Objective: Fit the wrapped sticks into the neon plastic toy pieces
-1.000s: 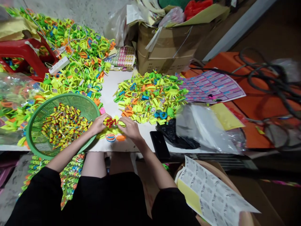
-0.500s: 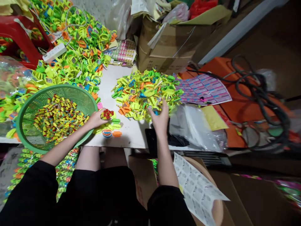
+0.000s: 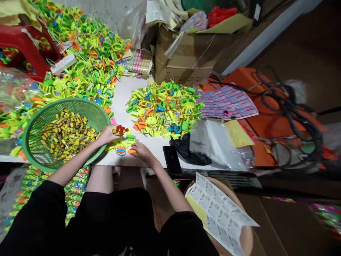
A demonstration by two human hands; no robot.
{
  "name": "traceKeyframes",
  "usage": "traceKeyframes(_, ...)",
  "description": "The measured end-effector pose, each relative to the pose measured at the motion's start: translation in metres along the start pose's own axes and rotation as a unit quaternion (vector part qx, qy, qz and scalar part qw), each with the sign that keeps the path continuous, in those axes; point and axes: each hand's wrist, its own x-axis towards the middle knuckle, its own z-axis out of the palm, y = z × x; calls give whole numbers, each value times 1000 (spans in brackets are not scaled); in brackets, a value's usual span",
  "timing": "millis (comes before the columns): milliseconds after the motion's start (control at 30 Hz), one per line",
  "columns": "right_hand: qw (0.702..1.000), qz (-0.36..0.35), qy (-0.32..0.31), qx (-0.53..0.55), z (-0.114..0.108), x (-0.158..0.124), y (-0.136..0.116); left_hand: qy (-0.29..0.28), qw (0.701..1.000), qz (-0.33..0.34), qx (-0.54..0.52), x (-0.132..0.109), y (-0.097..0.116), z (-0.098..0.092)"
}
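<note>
My left hand [image 3: 106, 136] is closed round a bundle of small yellow cylinders with red ends [image 3: 120, 130], held over the right rim of a green plastic basket [image 3: 26, 142]. Many more such cylinders [image 3: 68, 135] lie in the basket. Beneath and beside the bundle are yellow-green plastic toy watches [image 3: 115, 144] and a blue and orange one [image 3: 120, 151]. My right hand [image 3: 144, 153] is low over the white table, its fingers curled together at an orange plastic piece [image 3: 132, 151]. Whatever sits between those fingers is hidden. Further back lies a heap of toy watches [image 3: 165, 106].
A larger watch heap [image 3: 87, 60] covers the table's back left, with a power strip [image 3: 63, 64] on it. On the right are a black phone [image 3: 172, 160], clear plastic bags [image 3: 215, 142] and a pink-purple printed sheet [image 3: 229, 101]. A cardboard box [image 3: 186, 53] stands behind.
My right hand has come from the watch heap left and toward me, down to the orange piece, its fingers closing. The phone now shows fully. My left hand keeps its bundle almost in place.
</note>
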Motion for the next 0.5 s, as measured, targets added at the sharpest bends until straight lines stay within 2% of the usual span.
traceKeyframes(100, 994, 25, 25, 102, -16, -1, -4, -13, 1000, 0, -22, -2, 0, 0)
traceKeyframes(200, 971, 58, 112, 203, -39, 0, -14, -20, 1000, -7, -12, -2, 0, 1)
traceKeyframes(300, 956, 71, 184, 215, -63, 3, -24, -22, 1000, -10, -7, -2, 0, 2)
traceKeyframes(400, 957, 58, 195, 207, -77, 6, -32, -16, 1000, -9, -14, -1, -1, 3)
traceKeyframes(500, 961, 34, 185, 202, -81, 11, -38, -21, 1000, -10, -16, 0, -3, 3)
